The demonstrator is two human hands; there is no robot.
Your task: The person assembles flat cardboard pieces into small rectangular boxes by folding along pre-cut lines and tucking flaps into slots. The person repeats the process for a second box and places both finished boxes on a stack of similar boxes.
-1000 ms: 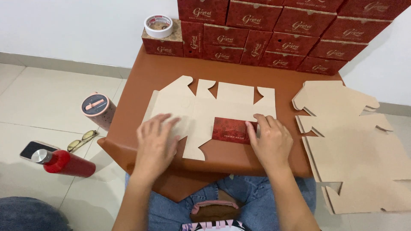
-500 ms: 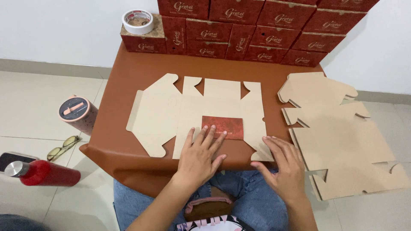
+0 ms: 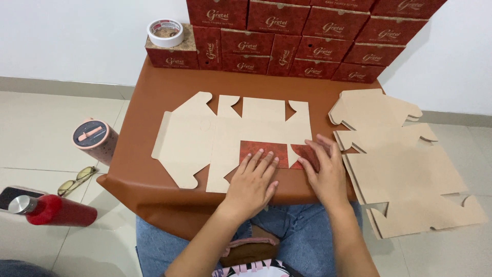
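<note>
A flat die-cut cardboard box blank [image 3: 215, 143] lay unfolded, plain side up, on the brown padded table [image 3: 154, 97], its long axis running left to right across the person's view. Two flaps along its near edge were folded over, showing their red printed face. The left hand [image 3: 252, 182] rested palm down, fingers spread flat, on the middle red flap [image 3: 264, 150]. The right hand [image 3: 323, 172] pressed flat on the smaller red flap [image 3: 307, 153] just beside it. Neither hand gripped anything; both lay open. Closed red boxes [image 3: 287, 36] stood stacked against the wall, a roll of tape [image 3: 165, 32] on the leftmost. More flat blanks [image 3: 405, 169] were piled to the right. A red bottle [image 3: 54, 210], a pink cylindrical container [image 3: 95, 139] and spectacles [image 3: 77, 179] sat on the floor at left.
</note>
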